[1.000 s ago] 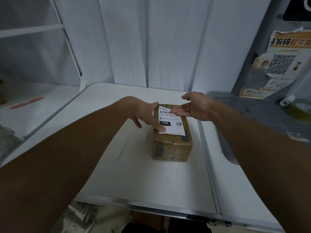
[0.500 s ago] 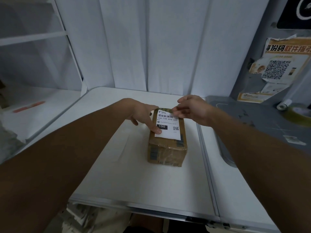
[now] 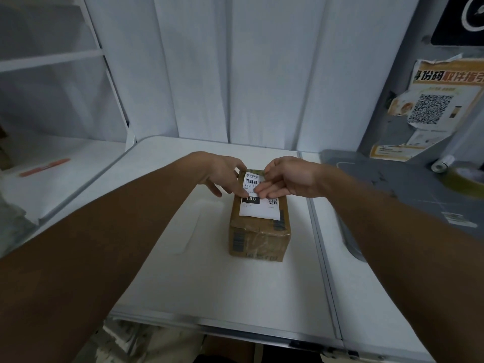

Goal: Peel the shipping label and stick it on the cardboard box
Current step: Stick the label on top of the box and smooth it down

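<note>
Head camera showed the box [image 3: 258,226] on the white table [image 3: 183,284], the label [image 3: 259,209] flat on top; left hand [image 3: 225,176] and right hand [image 3: 285,178], fingers extended and gripping nothing, pressed its far half.

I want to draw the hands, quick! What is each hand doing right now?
Left hand: open, holding nothing, fingers pressing on the shipping label on the cardboard box.
Right hand: open, holding nothing, fingers flat on the label.
</note>
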